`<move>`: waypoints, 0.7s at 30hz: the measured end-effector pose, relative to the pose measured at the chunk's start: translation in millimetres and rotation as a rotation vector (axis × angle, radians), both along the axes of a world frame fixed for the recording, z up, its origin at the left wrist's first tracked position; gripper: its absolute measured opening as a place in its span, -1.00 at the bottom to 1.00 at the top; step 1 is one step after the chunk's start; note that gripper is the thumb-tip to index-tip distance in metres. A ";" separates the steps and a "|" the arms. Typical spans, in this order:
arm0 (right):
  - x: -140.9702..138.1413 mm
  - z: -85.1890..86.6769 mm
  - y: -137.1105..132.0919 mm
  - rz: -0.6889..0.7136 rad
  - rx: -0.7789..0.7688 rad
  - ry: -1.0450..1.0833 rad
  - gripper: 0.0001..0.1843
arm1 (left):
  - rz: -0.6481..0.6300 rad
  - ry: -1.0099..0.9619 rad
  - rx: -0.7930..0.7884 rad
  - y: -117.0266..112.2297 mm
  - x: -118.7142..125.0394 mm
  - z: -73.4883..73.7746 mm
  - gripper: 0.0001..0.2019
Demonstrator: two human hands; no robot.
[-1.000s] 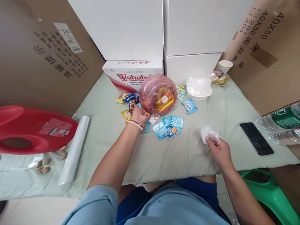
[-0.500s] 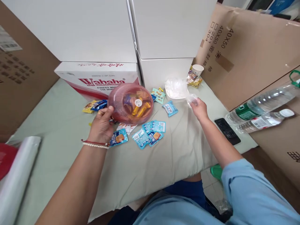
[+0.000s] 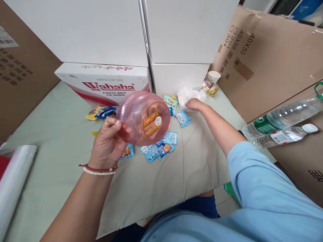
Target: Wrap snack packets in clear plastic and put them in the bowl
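Observation:
My left hand grips the rim of a pink ribbed translucent bowl, held tilted above the table with its underside toward me; orange snack packets show through it. My right hand reaches far forward to the white bowl lined with clear plastic, its fingers at the bowl's rim and largely hidden. Several blue snack packets lie on the pale green cloth below the pink bowl.
A Wahaha carton and white boxes stand at the back. Brown cartons flank both sides. Two water bottles lie at the right, a paper cup by some wrappers, a plastic film roll at left.
My left hand has lifted the pink bowl off the table and tipped it. My right hand carried the crumpled clear plastic forward to the white bowl.

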State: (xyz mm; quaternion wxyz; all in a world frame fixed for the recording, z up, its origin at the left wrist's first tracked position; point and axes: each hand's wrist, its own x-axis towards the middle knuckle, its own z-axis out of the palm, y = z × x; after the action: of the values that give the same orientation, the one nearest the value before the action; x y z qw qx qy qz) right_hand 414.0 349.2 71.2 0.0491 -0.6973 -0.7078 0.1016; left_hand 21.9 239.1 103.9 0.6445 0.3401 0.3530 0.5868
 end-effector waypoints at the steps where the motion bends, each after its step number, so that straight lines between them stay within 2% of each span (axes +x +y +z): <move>1: -0.2 4.1 -5.5 -0.015 -0.021 -0.001 -0.51 | 0.008 -0.025 -0.004 -5.3 -1.3 2.3 -0.55; 3: -3.6 14.1 -22.3 -0.038 -0.037 -0.004 -0.45 | 0.040 -0.077 -0.005 -14.9 -2.9 6.2 -0.64; 6: -16.4 30.4 -62.2 -0.057 0.148 0.146 -0.39 | 0.050 -0.128 -0.051 -25.1 -1.2 8.4 -0.81; 8: -29.9 38.9 -97.5 -0.079 0.268 0.472 -0.35 | 0.020 -0.197 -0.097 -28.5 3.3 5.3 -0.87; 9: -38.1 41.4 -116.7 -0.073 0.265 0.697 -0.33 | 0.004 -0.253 -0.116 -29.6 6.7 2.2 -0.86; 12: -63.9 39.9 -173.0 0.036 0.022 1.373 -0.28 | -0.026 -0.409 -0.171 -34.5 22.1 -11.5 -0.85; 14: -76.2 34.2 -205.3 0.030 -0.065 1.653 -0.30 | -0.047 -0.421 -0.218 -41.7 36.1 -21.7 -0.89; 16: -78.9 31.4 -233.8 -0.059 -0.034 1.788 -0.37 | -0.104 -0.353 -0.268 -53.4 50.8 -30.6 -0.85; 18: -70.8 38.0 -261.3 -0.129 0.046 1.814 -0.48 | -0.203 -0.223 -0.273 -68.9 62.7 -37.1 -0.75; 21: -42.9 67.6 -297.8 -0.110 0.240 1.660 -0.61 | -0.290 0.095 -0.141 -95.8 65.8 -43.5 -0.61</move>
State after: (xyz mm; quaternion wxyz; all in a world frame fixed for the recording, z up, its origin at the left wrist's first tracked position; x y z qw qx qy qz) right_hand 371.1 51.3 138.8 0.6327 -0.4196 -0.4130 0.5030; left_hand 87.6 143.3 60.5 0.7272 0.3687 0.3707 0.4447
